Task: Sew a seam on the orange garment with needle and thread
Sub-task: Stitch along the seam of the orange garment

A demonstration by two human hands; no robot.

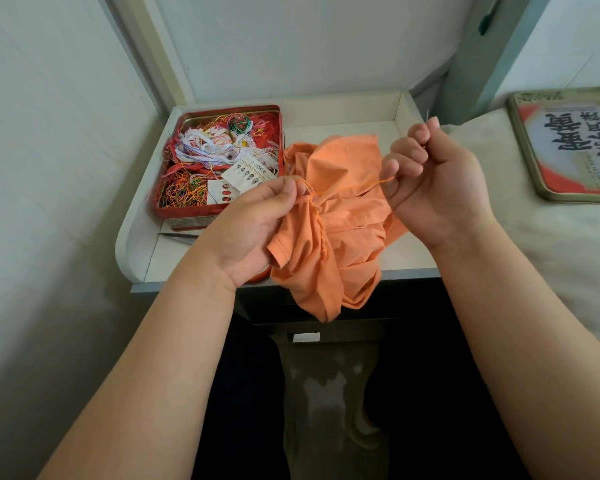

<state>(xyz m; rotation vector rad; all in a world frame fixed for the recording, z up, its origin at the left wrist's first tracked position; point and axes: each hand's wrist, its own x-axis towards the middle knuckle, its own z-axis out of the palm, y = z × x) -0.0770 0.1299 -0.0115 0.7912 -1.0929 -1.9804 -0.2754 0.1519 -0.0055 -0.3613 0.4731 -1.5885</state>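
Right hand (437, 181) curled, pinching needle (428, 114) tip-up and drawing orange thread (354, 186) taut leftward. Left hand (253, 223) gripping bunched orange garment (329, 237) over white surface (343, 128) edge. Open red tin (219, 157) of tangled threads just beside garment; tin lid (568, 143) on bed.

Bare white shelf (343, 129) behind the orange shirt (340, 223): room there for a hand. Left of the shirt, a red tin (219, 161) full of tangled thread, blocking that side. In front of the tin, a thin metal tool (177, 236) lying flat. Across the front of the shirt, a tight orange thread (354, 186) stretched between left hand (253, 230) and right hand (433, 181). Right of the shirt, past the shelf wall, a flat tin lid (568, 147) on cloth. Below the shirt, open dark space.
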